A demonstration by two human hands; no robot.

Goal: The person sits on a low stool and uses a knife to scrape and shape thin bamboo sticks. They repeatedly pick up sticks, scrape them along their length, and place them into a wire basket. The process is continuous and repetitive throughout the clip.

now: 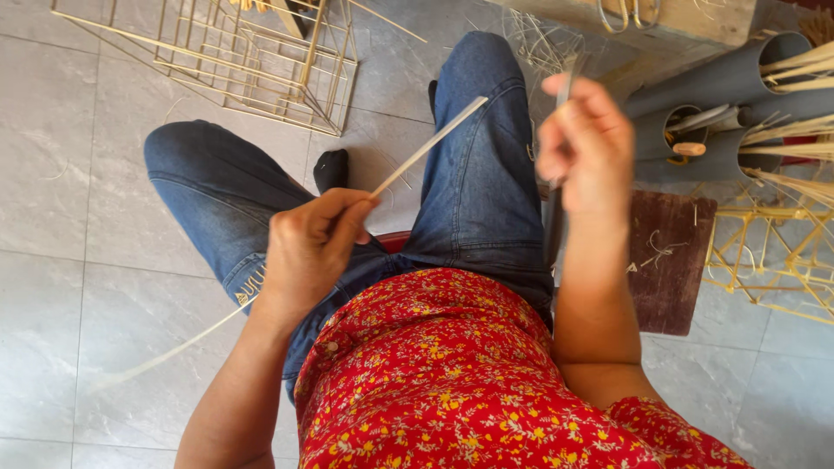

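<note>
Head cam, looking down at seated person, jeans and red flowered shirt (452, 382), on grey tiled floor (52, 174).

L hand (308, 247): grip clamped on a thin bamboo strip (430, 143), thumb and fingers pinched tight round it. Strip runs up and to the right from the fist, over the right thigh, free end in the air above the jeans. Other end trails out below the wrist, down to the left, across the floor tiles.

R hand (586, 148): raised, blurred. Fingers closed on a dark, narrow blade-like tool (552, 226); tool hangs down past the wrist along the forearm. Exact kind of tool: cannot tell. R hand well apart from the strip's tip, no contact.

Around:
- bamboo frame (252, 61), open lattice of thin sticks, on floor top left, beyond the left knee.
- grey tubes (721, 82) top right, lying on their sides, w/ bundles of bamboo slivers sticking out of the mouths.
- dark brown board (673, 260) on floor just beside the right arm, shavings on it.
- second lattice frame (773, 252) at right edge, near the board.
</note>
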